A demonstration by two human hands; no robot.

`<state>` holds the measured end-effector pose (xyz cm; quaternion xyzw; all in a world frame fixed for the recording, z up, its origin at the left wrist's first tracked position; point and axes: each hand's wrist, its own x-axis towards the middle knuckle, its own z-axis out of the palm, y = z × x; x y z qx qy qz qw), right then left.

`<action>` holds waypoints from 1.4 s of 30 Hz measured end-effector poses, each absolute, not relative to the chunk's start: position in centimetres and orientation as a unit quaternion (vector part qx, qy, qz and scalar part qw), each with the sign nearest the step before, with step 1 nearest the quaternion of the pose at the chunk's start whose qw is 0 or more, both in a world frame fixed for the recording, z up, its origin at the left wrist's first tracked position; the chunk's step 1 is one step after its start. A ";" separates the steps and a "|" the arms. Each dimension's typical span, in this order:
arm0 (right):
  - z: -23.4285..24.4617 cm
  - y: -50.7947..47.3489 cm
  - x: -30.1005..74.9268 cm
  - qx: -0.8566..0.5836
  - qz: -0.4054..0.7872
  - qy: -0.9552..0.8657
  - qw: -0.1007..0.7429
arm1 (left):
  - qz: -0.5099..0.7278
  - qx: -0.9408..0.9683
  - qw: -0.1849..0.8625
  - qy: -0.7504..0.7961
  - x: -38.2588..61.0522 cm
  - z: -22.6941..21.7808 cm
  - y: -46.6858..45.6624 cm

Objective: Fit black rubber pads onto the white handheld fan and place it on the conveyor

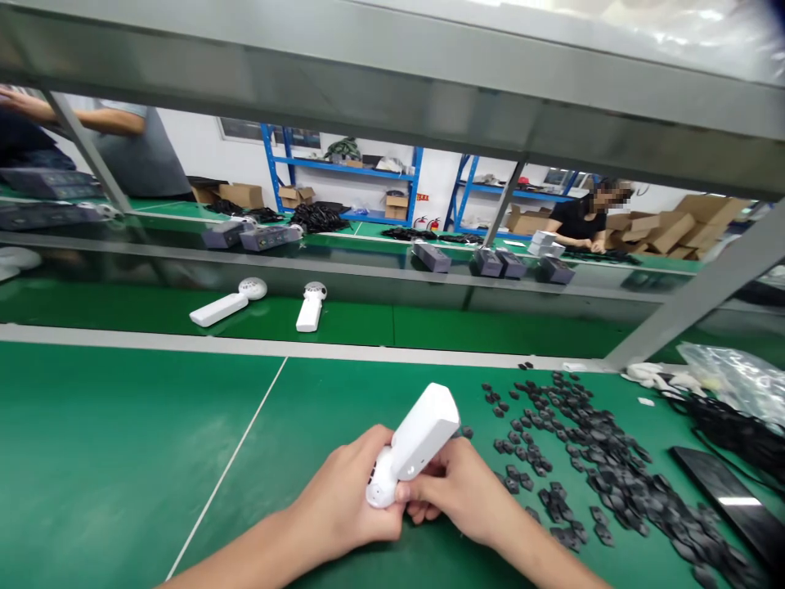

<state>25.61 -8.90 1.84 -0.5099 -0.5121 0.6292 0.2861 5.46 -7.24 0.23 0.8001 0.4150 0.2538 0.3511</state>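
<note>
Fingers (pixel 426 484) of the left hand (pixel 343 499) and right hand (pixel 459 495) clench a white handheld fan (pixel 424 429), just left of a scattered pile of small black parts (pixel 589 466) on the green counter (pixel 153 425).

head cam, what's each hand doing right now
Left hand: closed, holding a white plastic handheld device around its round end.
Right hand: closed, holding the same device from the other side.

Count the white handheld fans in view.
3: one fan held in the left hand and right hand; two more lie on the green bench beyond. Blurred white shapes far left may be others.
</note>
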 end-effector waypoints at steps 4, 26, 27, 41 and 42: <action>1.8 -8.9 25.8 -0.504 0.610 -0.539 0.288 | 0.253 0.797 0.347 0.425 5.7 0.4 -7.2; 6.0 -5.3 35.5 -0.600 0.273 -0.716 0.230 | 0.327 0.667 0.543 0.391 3.7 1.5 -6.6; 5.9 -5.2 36.0 -0.602 0.267 -0.727 0.195 | 0.331 0.660 0.548 0.393 3.7 1.5 -6.5; 4.9 -5.5 35.7 -0.564 0.256 -0.768 0.165 | 0.305 0.622 0.522 0.497 9.1 3.4 2.6; 5.1 -5.5 35.5 -0.558 0.247 -0.772 0.178 | 0.306 0.628 0.500 0.512 10.1 3.7 4.7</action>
